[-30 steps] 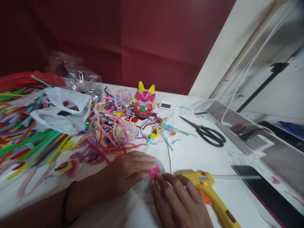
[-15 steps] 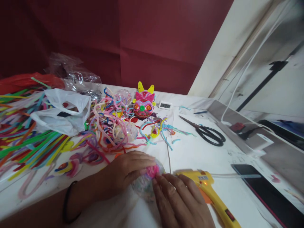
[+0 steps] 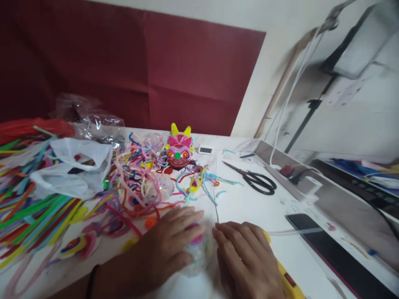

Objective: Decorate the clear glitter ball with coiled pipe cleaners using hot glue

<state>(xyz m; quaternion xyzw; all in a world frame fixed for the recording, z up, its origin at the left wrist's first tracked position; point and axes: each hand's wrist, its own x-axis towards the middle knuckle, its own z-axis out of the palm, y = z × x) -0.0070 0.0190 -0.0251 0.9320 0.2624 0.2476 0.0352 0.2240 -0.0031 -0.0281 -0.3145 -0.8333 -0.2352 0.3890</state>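
A clear, roundish plastic ball point(image 3: 197, 259) with a pink piece on top sits on the white table between my hands, slightly blurred. My left hand point(image 3: 170, 247) reaches over its left side with fingers stretched out and apart, partly covering the pink piece; whether it touches the ball I cannot tell. On the other side, my right hand point(image 3: 249, 259) is at the table, fingers extended and slightly bent, a small gap from the ball. Its thumb is hidden. A yellow glue gun point(image 3: 289, 280) lies mostly covered by my right hand.
Colourful pipe cleaners point(image 3: 46, 216) and a white plastic bag point(image 3: 77, 174) crowd the left. A decorated horned head point(image 3: 180, 149) stands at the back beside a small digital clock point(image 3: 205, 149). Black-handled scissors point(image 3: 257, 180) and a phone point(image 3: 336, 253) lie on the right, near a socket ledge point(image 3: 293, 187).
Both hands have spread apart from the ball; the left fingers have lifted and opened, and the right fingers have come off its side. The camera view has tilted upward.
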